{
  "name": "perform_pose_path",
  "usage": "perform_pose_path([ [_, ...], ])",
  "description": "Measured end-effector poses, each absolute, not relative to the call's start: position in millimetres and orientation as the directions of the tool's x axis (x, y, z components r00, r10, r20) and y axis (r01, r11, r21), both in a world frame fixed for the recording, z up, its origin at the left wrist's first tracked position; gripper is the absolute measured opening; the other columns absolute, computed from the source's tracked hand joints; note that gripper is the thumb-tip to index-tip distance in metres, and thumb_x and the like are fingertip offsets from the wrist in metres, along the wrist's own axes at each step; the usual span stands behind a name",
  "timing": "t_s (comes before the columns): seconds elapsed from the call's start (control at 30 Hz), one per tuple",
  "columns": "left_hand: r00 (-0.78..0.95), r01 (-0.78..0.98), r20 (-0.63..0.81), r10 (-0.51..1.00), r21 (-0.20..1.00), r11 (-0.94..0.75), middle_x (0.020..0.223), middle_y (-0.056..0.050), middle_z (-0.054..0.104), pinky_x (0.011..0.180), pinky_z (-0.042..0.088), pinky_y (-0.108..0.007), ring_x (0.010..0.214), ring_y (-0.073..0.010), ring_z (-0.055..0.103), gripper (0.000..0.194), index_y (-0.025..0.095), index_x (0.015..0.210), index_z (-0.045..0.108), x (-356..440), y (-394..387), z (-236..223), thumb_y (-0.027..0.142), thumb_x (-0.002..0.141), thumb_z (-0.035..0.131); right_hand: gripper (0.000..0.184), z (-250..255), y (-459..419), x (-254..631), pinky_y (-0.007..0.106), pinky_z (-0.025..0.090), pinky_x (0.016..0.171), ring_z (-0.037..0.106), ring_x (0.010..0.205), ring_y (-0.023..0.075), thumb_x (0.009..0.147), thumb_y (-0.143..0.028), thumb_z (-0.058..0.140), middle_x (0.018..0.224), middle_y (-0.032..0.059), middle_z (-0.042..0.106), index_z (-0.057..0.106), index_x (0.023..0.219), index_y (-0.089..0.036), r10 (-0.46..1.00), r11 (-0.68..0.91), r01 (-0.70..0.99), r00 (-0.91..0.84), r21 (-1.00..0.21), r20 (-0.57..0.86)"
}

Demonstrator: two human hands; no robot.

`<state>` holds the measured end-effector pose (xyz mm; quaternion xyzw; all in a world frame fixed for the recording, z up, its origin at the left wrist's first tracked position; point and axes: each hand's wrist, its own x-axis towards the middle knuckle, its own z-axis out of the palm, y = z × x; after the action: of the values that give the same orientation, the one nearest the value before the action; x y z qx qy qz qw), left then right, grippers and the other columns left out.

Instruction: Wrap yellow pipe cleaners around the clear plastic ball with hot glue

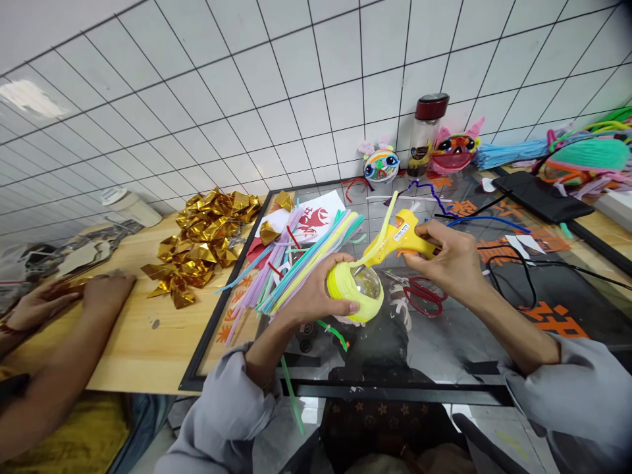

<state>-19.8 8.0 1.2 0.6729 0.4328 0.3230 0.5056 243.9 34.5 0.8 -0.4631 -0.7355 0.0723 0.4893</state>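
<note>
My left hand (320,289) is wrapped round a clear ball (368,284) partly covered with coiled yellow pipe cleaner. One loose yellow strand (388,220) rises from the ball past the tool. In my right hand (451,253) is a yellow hot glue gun (395,237), its nozzle touching or very near the ball's clear part. Left of the ball lies a bundle of pastel pipe cleaners (311,260). Red-handled scissors (425,296) rest on the glass just right of the ball. A short green pipe cleaner (334,334) sits below my left hand.
Folded gold foil pieces (202,230) pile on the wooden table (143,336), near another person's hands (99,296). Along the wall stand a bottle (425,135) and decorated animal heads (380,162). A black phone (546,196) and cables (518,270) occupy the right.
</note>
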Motion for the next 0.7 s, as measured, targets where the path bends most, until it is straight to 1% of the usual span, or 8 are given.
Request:
perform_pose_path([
  [0.13,0.425,0.281,-0.009,0.905,0.952,-0.122,0.119,-0.007,0.061,0.093,0.049,-0.034,0.105,-0.0252,0.059,0.083,0.018,0.124,0.055,-19.2,7.2,4.1,0.041,0.052,0.089,0.016,-0.3,35.7,244.7,0.027,0.04,0.052,0.052,0.054,0.0142,0.073,-0.03,0.069,0.065,-0.0025,0.06,0.058,0.082,-0.023,0.737,0.551,0.642,-0.076,-0.533,0.671],
  [0.3,0.433,0.289,-0.033,0.901,0.952,-0.104,0.116,-0.007,0.062,0.089,0.05,-0.033,0.101,-0.0246,0.06,0.086,0.018,0.127,0.053,-19.3,7.3,3.2,0.042,0.052,0.089,0.016,-0.3,37.0,246.1,0.029,0.039,0.052,0.053,0.055,0.0158,0.076,-0.034,0.069,0.068,0.0,0.063,0.057,0.081,-0.024,0.73,0.528,0.689,-0.069,-0.497,0.68],
  [0.47,0.429,0.297,-0.04,0.902,0.95,-0.099,0.118,-0.008,0.063,0.09,0.051,-0.034,0.103,-0.026,0.061,0.088,0.018,0.128,0.053,-19.8,7.5,2.3,0.043,0.052,0.089,0.017,-0.9,36.7,245.2,0.029,0.039,0.052,0.053,0.056,0.0158,0.077,-0.035,0.068,0.069,0.0004,0.063,0.056,0.081,-0.024,0.726,0.537,0.68,-0.071,-0.5,0.684],
  [0.7,0.431,0.292,-0.041,0.901,0.952,-0.096,0.116,-0.008,0.062,0.09,0.051,-0.034,0.103,-0.0258,0.06,0.086,0.016,0.126,0.054,-18.6,6.5,5.2,0.042,0.051,0.089,0.015,-0.2,37.0,245.6,0.027,0.037,0.05,0.05,0.054,0.0139,0.074,-0.03,0.069,0.066,-0.0018,0.061,0.057,0.081,-0.023,0.721,0.566,0.651,-0.093,-0.507,0.686],
])
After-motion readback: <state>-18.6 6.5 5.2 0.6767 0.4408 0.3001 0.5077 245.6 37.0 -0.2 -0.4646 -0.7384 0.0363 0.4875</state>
